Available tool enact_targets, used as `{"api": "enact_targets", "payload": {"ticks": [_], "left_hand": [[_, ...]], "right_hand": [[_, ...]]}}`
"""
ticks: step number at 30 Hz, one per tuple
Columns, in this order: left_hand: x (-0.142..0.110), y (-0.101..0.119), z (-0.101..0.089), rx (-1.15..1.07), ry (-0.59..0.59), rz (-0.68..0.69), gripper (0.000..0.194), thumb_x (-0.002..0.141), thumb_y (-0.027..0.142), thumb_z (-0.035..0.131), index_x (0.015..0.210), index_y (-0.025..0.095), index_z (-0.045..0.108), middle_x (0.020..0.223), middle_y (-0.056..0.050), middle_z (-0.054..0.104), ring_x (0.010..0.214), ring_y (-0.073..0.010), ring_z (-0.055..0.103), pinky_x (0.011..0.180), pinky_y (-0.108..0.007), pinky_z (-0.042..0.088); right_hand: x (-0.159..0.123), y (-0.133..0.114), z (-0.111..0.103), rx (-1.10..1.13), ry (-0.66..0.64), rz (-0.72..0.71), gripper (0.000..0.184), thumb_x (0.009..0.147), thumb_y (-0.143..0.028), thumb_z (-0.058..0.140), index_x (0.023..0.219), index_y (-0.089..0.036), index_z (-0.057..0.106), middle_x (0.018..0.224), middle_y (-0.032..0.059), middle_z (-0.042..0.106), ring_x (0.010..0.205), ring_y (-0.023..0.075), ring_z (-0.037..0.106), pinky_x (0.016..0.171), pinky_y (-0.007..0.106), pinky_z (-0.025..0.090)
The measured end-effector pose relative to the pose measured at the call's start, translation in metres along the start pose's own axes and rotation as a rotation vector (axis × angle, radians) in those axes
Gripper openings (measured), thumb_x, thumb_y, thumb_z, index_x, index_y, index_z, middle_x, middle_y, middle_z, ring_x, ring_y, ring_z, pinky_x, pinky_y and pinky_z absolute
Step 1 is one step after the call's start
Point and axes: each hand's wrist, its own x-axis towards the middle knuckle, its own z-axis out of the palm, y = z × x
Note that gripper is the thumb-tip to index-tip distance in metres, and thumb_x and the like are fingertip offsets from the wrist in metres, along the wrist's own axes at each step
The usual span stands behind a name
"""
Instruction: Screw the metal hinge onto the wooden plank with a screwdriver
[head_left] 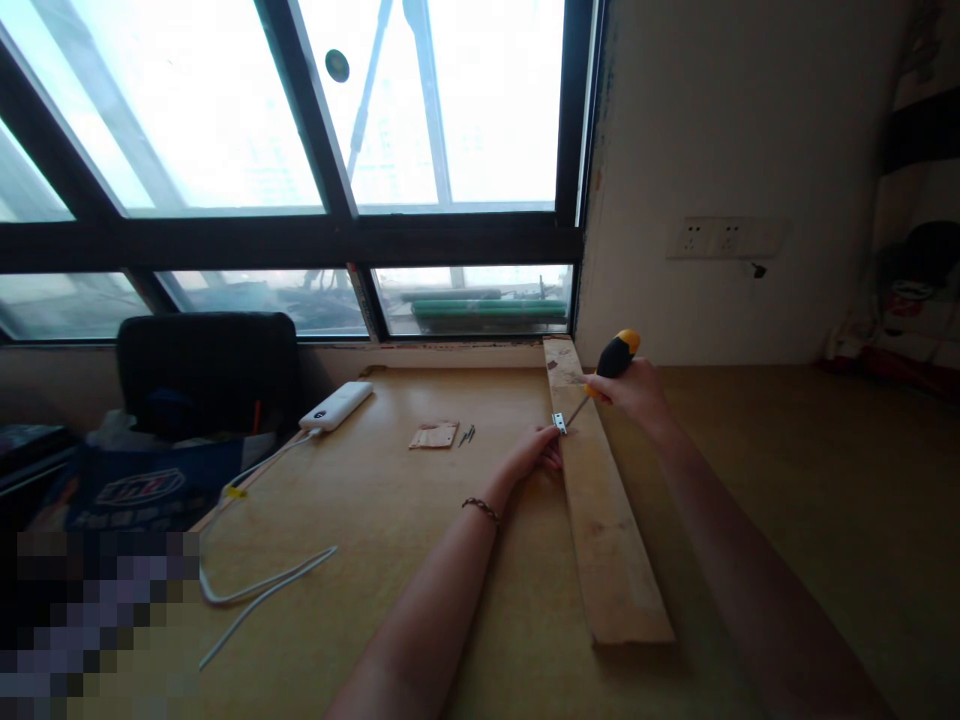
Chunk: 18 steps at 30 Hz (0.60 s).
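Note:
A long wooden board (611, 540) lies on the table, running from near the window toward me. On its left edge sits a small metal hinge (559, 423). My left hand (536, 452) is at that edge, its fingers closed on the hinge and against the side of the board. In my right hand (634, 392) is a screwdriver (618, 355) with a black and yellow handle, tilted so that its shaft points down and left. The tip reaches the board right beside the hinge; whether a screw is under it is too small to tell.
Left of the board lie a small flat wooden piece (433, 434) and several screws (467, 435). A white power bank (337, 406) with a white cable (270, 580) is at the table's left edge. Beyond stand a black chair (206, 365) and a blue bag (139, 490). Wall sockets (727, 238) are at right.

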Motion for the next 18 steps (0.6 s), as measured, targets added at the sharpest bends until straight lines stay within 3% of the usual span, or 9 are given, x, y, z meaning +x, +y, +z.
{"api": "enact_targets", "payload": {"ticks": [18], "left_hand": [[0.001, -0.001, -0.001, -0.020, -0.009, -0.005, 0.028, 0.076, 0.037, 0.050, 0.072, 0.009, 0.056, 0.059, -0.006, 0.060, 0.044, -0.0101, 0.056, 0.041, -0.019, 0.045]], "right_hand": [[0.016, 0.030, 0.012, 0.350, -0.034, 0.162, 0.027, 0.055, -0.038, 0.072, 0.057, -0.013, 0.063, 0.053, 0.0078, 0.064, 0.047, 0.0165, 0.059, 0.043, 0.024, 0.044]]}}
